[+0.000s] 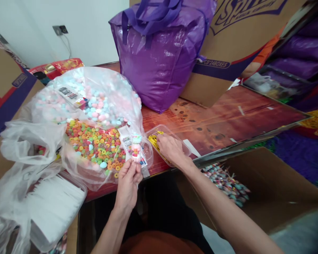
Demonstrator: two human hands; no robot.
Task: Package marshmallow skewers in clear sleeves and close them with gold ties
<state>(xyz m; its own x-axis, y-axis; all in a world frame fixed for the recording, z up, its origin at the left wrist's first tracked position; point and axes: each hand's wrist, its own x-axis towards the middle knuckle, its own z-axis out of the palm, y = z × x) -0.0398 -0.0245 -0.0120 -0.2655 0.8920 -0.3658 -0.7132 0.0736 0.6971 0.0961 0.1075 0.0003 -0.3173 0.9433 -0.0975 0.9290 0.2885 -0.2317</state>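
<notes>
My left hand is closed, pinching the bottom of a small clear packet of stacked candy in pink, white and pale blue. The packet stands upright above the table's front edge. To its right, my right hand reaches into a clear plastic container of gold twist ties. Its fingers are bent together among the ties, and the fingertips are hidden. Just left of the packet, a big clear bag holds colourful ring candies in front and pastel marshmallows behind.
A purple bag and a cardboard box stand behind. At lower left is a tub of white sticks beside a plastic bag. An open carton at lower right contains wrapped candy sticks.
</notes>
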